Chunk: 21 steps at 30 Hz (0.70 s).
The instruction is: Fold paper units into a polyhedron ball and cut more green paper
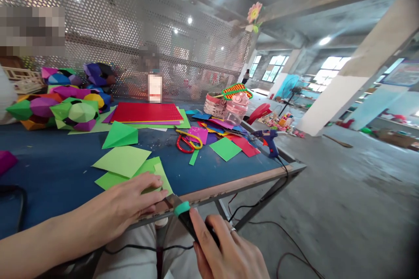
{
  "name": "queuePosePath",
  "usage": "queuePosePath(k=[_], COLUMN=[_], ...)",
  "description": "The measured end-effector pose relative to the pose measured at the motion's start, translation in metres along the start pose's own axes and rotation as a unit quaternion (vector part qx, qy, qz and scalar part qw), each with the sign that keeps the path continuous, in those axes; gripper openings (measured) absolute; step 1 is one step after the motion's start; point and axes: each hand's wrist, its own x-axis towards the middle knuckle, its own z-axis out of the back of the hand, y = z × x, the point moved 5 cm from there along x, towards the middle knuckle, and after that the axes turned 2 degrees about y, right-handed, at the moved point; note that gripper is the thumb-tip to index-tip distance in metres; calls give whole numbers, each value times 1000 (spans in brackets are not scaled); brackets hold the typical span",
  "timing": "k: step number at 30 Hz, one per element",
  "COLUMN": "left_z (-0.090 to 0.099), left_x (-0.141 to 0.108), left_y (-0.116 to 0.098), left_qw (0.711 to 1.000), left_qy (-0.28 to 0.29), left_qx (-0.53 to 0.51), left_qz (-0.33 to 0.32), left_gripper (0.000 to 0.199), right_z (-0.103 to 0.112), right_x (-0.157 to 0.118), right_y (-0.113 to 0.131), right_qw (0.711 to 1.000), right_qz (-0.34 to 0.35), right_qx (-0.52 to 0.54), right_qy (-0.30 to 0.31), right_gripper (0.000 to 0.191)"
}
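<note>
My right hand (225, 248) is wrapped round the dark handle of a utility knife (183, 212) with a teal collar. Its blade points up and left, close to the fingertips of my left hand (137, 198). That hand lies with its fingers spread on light green paper (161, 173) at the table's front edge, pressing it down. Further light green sheets (122, 161) lie just behind it. A folded darker green piece (120, 135) sits beyond them. Scissors (189, 141) with red and yellow handles rest near the table's middle.
On the blue table (193, 187) stand colourful paper balls (75, 113) at the left, a red sheet stack (147, 112), a basket (214, 104) and a clear plastic jar (235, 111). A blue glue gun (270, 141) is at the right edge, its cord hanging down.
</note>
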Motion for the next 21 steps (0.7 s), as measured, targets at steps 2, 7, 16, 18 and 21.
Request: queuePosePath(k=[2,7,16,18,21], left_z=[1,0,0,2,4], left_x=[-1,-3,-1,0,2], left_y=[-1,1,2,0,-4], left_qw=[1000,1000,999,1000,1000], left_qy=[-8,-18,15,-1,-9], left_qx=[1,8,-8,2,7], left_qz=[-10,-5,27,11,-7], left_gripper=[34,40,37,37,35], right_z=[1,1,0,1,2], right_x=[-1,-2,3,2,1], right_y=[-2,-7,-4,-6,-8], right_qw=[1000,999,999,999,999], right_qz=[0,3,-9,-13,-12], right_qx=[5,29,29,36,46], right_qy=[6,27,10,16,22], right_gripper=[43,43,43,43,43])
